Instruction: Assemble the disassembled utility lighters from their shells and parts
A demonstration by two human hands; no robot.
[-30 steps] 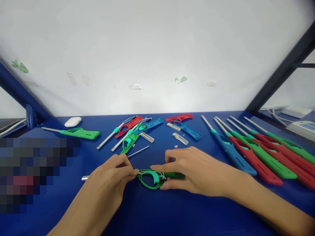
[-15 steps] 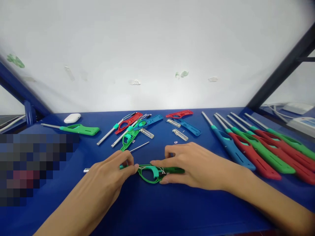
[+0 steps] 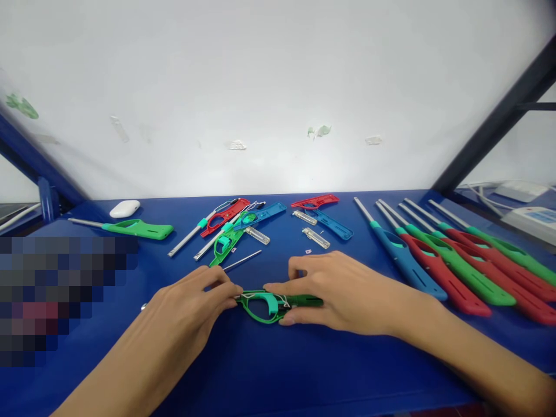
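Note:
A green lighter casing half [image 3: 256,319] lies on the blue table in front of me, with a teal trigger [image 3: 272,302] and a thin white wire in it. My left hand [image 3: 197,307] pinches the casing's narrow left end, where the metal tube joins; the hand covers most of that tube. My right hand [image 3: 324,292] grips the handle part, thumb and forefinger on opposite edges. Just beyond my left hand lies a thin metal rod [image 3: 243,260]. Behind it is another green casing half [image 3: 225,246] with a teal trigger.
Several finished-looking lighters [image 3: 452,260] lie in a row at the right. A green lighter [image 3: 141,229] and a white earphone case [image 3: 124,208] are at the left. Clear fuel tanks [image 3: 316,238], a red casing half [image 3: 317,200] and a blue casing half [image 3: 334,223] lie toward the wall.
My left hand's fingers have shifted slightly and closed in at the casing's left end. My right hand keeps its hold. The whole view has moved a little.

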